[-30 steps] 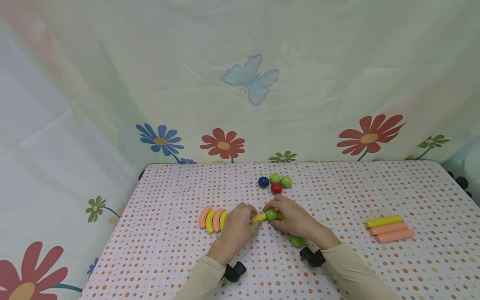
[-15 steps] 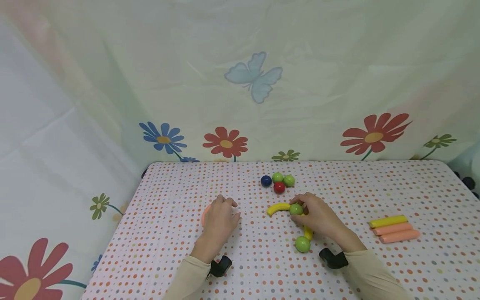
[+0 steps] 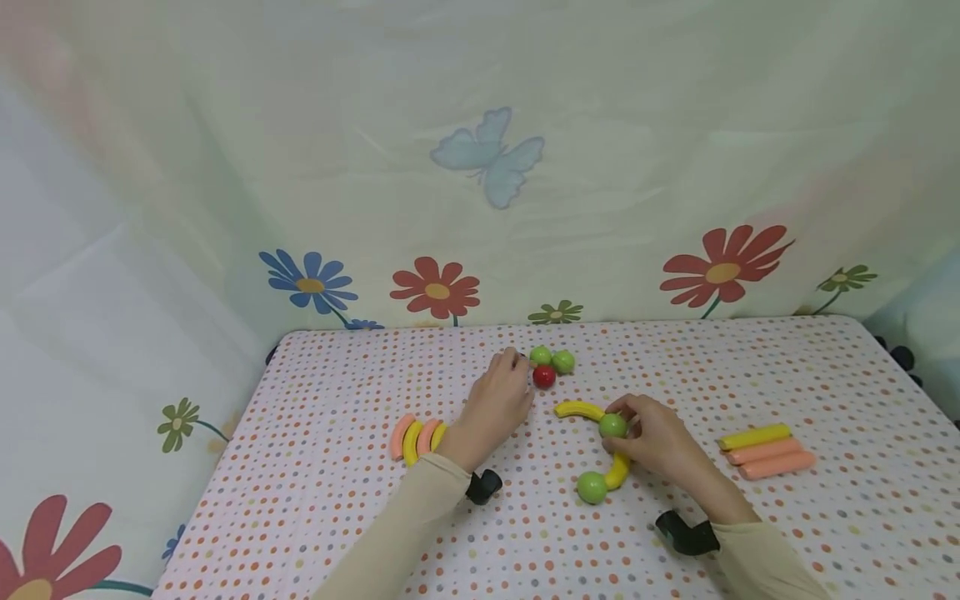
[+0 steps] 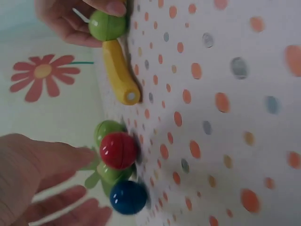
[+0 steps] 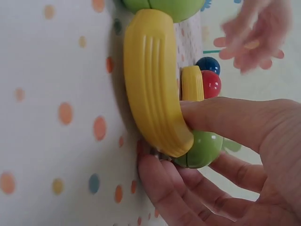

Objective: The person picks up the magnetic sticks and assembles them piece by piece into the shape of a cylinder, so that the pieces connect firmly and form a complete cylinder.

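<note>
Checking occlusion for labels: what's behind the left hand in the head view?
Only a dark sliver of the blue ball shows past the left hand; the rest is covered. The wrist partly hides a yellow curved piece. Anything else under the hand can't be seen there.

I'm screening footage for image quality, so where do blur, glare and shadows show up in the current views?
Head view: soft, even light, no harsh shadows; left wrist view: rather dim, with small bright highlights on the red ball and blue ball; right wrist view: left hand blurred in the background, soft shadow on the tablecloth beside the near yellow curved piece.
</note>
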A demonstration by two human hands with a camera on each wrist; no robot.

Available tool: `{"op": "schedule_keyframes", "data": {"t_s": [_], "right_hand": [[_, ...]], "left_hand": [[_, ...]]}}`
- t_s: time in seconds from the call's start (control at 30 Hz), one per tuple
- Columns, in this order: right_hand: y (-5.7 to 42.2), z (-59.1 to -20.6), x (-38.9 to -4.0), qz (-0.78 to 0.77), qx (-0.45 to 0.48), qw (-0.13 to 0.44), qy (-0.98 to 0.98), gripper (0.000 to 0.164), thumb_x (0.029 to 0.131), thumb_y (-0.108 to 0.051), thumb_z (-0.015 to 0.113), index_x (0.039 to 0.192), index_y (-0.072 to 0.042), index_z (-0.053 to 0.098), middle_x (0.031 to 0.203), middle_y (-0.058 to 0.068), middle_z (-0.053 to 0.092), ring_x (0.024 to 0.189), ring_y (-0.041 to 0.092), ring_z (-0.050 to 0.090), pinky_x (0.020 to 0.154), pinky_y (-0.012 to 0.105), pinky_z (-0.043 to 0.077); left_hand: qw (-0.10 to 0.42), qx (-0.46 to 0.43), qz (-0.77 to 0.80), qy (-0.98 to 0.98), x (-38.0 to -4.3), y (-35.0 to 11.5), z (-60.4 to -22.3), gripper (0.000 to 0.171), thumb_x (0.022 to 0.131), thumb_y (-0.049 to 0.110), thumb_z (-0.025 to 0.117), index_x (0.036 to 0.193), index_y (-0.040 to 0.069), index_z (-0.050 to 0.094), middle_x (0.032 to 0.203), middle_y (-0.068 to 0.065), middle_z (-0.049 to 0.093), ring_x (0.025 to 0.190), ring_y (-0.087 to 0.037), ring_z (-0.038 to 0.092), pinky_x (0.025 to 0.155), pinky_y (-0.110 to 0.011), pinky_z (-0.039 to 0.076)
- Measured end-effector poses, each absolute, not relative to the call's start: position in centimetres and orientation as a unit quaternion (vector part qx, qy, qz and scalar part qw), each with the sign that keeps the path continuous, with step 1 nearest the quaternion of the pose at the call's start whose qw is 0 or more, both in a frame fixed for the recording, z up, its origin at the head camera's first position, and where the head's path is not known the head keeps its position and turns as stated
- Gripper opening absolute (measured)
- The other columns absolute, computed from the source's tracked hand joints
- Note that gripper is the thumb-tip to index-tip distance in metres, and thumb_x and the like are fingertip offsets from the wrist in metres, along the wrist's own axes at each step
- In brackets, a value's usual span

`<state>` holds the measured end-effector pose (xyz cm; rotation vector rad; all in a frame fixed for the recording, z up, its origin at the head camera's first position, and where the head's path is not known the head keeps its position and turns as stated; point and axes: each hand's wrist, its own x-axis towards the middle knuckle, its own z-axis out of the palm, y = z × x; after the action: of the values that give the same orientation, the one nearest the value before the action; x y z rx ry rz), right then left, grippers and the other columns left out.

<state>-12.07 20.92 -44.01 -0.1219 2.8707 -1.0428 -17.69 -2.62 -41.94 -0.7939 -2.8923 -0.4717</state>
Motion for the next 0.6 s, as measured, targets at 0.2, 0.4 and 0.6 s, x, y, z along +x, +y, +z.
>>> {"op": "schedule_keyframes", "data": {"t_s": [0.2, 0.4, 0.6], "right_hand": [[20.7, -44.3, -11.5, -0.35, -0.028, 0.037, 0.935, 0.043, 0.083, -0.008, 0.088, 0.116, 0.008, 0.065, 0.099, 0.014, 0.063, 0.08, 0.022, 0.057, 0.067, 0.033, 0.048], [20.9, -44.2, -11.2, -0.354, -0.028, 0.024, 0.935, 0.044, 0.081, -0.008, 0.088, 0.116, 0.008, 0.065, 0.097, 0.014, 0.063, 0.078, 0.021, 0.057, 0.065, 0.033, 0.048], [21.3, -44.1, -11.2, -0.35, -0.025, 0.029, 0.936, 0.047, 0.082, -0.005, 0.087, 0.121, 0.009, 0.064, 0.099, 0.017, 0.062, 0.079, 0.023, 0.056, 0.065, 0.034, 0.047]], "left_hand": [[0.038, -0.299, -0.068, -0.951, -19.1, -0.6, -42.7, 0.028, 0.103, 0.011, 0.065, 0.13, 0.005, 0.067, 0.13, -0.012, 0.058, 0.114, -0.023, 0.059, 0.075, -0.031, 0.06], [0.007, -0.298, -0.072, -0.952, -19.1, -0.1, -43.3, 0.029, 0.105, 0.011, 0.063, 0.133, 0.008, 0.064, 0.133, -0.013, 0.057, 0.113, -0.024, 0.059, 0.072, -0.033, 0.059], [-0.012, -0.302, -0.103, -0.948, -17.9, -0.6, -43.7, 0.029, 0.103, 0.016, 0.069, 0.13, 0.006, 0.065, 0.123, -0.012, 0.062, 0.104, -0.021, 0.062, 0.073, -0.031, 0.058]]}}
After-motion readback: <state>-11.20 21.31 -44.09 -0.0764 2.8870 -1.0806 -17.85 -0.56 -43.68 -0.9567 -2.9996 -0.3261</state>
